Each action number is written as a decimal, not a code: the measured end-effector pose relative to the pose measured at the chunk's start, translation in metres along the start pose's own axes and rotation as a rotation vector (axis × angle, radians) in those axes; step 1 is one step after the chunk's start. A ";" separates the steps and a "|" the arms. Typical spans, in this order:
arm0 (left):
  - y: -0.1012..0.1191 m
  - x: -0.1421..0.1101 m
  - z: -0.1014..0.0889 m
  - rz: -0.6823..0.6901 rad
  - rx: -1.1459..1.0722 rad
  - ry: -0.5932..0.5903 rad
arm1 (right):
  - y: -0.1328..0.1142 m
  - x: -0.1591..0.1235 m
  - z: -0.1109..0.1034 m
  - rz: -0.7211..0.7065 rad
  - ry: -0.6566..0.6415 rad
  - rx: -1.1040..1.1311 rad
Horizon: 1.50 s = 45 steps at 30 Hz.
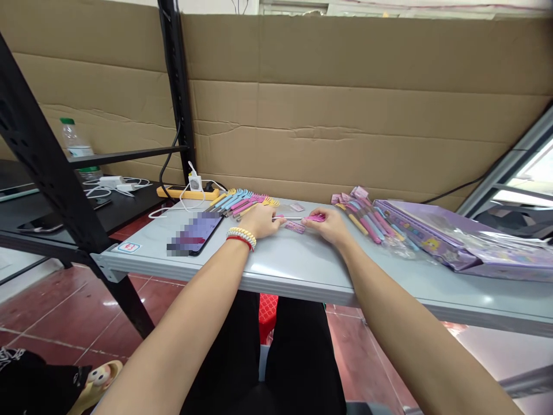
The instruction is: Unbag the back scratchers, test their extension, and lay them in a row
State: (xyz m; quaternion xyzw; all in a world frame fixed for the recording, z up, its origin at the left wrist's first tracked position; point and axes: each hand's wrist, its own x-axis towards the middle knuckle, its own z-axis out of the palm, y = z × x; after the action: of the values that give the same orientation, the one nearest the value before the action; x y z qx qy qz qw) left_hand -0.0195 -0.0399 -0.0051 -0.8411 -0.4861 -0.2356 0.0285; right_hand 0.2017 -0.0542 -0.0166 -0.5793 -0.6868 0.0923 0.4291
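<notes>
Between my two hands a pink back scratcher (317, 218) with a thin metal rod lies sideways just above the grey table. My right hand (330, 226) is closed round its pink clawed end. The fingers of my left hand (262, 221) pinch the other end of the rod, partly hidden by the hand. Beneath the rod a small pink printed card (295, 227) rests on the table, and another small card (296, 207) lies farther back. Beyond my left hand spreads a row of blue, pink and yellow back scratchers (242, 200).
A phone (201, 233) lies left of my left arm, before a yellow power strip (170, 192) with white cables. To the right are several wrapped back scratchers with cards (365, 214) and a purple printed box (449, 236). A cardboard wall (345, 109) closes the back.
</notes>
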 end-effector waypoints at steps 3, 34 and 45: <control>0.000 0.000 0.001 0.004 0.014 0.002 | 0.002 0.001 0.000 0.007 -0.005 -0.031; -0.001 0.000 0.002 0.003 -0.032 0.115 | -0.008 0.002 -0.001 0.071 0.005 0.250; -0.004 0.001 0.007 0.027 -0.177 0.150 | -0.005 0.006 0.000 0.222 -0.039 0.749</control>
State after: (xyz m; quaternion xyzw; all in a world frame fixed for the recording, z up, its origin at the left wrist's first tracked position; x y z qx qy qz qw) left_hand -0.0199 -0.0355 -0.0115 -0.8268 -0.4483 -0.3395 -0.0063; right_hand 0.1988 -0.0503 -0.0106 -0.4516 -0.5468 0.3932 0.5852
